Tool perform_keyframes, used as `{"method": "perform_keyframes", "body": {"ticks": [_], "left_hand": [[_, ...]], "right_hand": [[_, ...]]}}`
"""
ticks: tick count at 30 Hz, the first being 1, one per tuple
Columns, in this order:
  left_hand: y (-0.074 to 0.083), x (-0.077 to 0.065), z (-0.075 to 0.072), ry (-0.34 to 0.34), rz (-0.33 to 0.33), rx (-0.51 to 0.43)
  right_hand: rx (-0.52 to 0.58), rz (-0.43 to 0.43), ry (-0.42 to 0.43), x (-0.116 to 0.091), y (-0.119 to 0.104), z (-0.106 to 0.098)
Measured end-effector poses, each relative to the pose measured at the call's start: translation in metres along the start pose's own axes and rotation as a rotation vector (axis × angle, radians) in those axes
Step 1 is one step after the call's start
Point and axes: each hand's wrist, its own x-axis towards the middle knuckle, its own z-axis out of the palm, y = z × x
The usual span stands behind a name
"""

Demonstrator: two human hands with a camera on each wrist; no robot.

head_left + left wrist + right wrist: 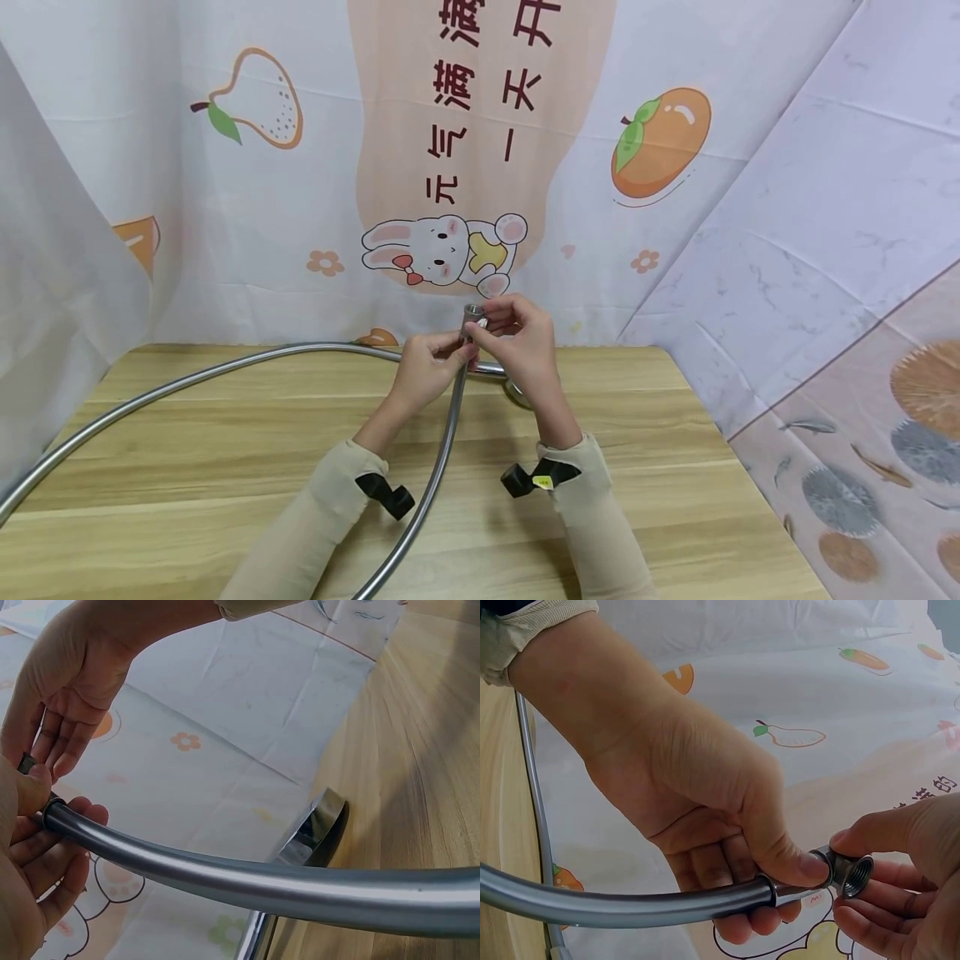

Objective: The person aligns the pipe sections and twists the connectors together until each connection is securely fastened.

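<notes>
A grey metal shower hose (442, 458) rises from the near table edge to its end between both hands. My left hand (423, 375) grips that end just below the fitting, the thumb along the connector in the right wrist view. My right hand (922, 862) pinches the threaded metal nut (853, 877) at the hose tip, its open mouth facing away from the hose. Behind the hands, a chrome shower head (311, 829) lies on the table, partly hidden by my right hand in the head view. Its handle (491, 369) points left.
The hose's other stretch (225, 365) arcs from the handle across the table's left side and leaves the view. A printed cloth (300, 200) hangs behind the wooden table (675, 500), with further cloth on both sides.
</notes>
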Motion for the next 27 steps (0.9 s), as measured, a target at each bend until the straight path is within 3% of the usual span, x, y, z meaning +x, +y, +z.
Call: {"method": "perform_keyframes", "body": {"ticks": [6,14,19,27], "left_hand": [[0.0017,-0.0006,0.0012,0.033,0.012,0.028],[0.0045,-0.0003,0.0020,0.072,-0.069,-0.045],[0.0059,0.0000,0.0021,0.100,-0.105,-0.042],[0.0069,0.0008,0.0019,0.129,-0.121,-0.042]], "right_hand": [[0.001,0.010,0.003,-0.0002,0.0007,0.0000],[-0.003,0.018,0.008,-0.0005,0.0011,0.0002],[-0.002,0.022,0.011,-0.0001,0.0015,0.0008],[0.000,0.034,0.017,0.0009,0.0031,0.0016]]}}
